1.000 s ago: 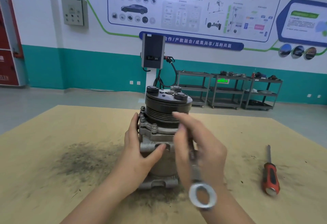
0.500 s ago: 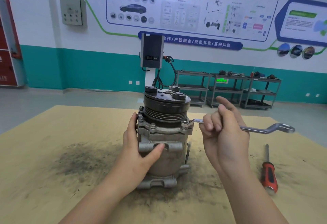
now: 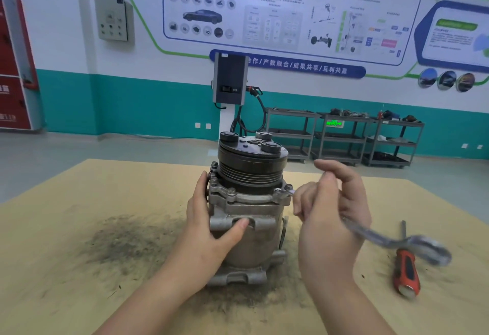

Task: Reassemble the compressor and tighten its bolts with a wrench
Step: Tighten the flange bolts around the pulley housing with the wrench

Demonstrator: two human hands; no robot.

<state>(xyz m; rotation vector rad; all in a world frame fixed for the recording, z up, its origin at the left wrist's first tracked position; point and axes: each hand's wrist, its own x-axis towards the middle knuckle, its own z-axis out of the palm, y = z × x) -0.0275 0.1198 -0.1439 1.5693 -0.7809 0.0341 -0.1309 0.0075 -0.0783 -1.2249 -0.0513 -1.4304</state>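
The left hand (image 3: 211, 231) gripped the upright compressor (image 3: 248, 207) on the table (image 3: 79, 255), while the right hand (image 3: 330, 210) just beside it held the blurred wrench (image 3: 391, 242), its near end on a flange bolt (image 3: 277, 191).

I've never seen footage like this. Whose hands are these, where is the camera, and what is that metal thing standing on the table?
There is no robot here: the camera sits on a person's head and looks down at their own two hands. The metal thing is a compressor, standing upright on a tan table with a dark, grimy smear. The left hand grips the compressor's body to steady it. The right hand holds a wrench, whose near end sits at a bolt on the compressor's flange; its far end is blurred, so it is probably moving. A red-handled screwdriver lies on the table to the right, untouched.
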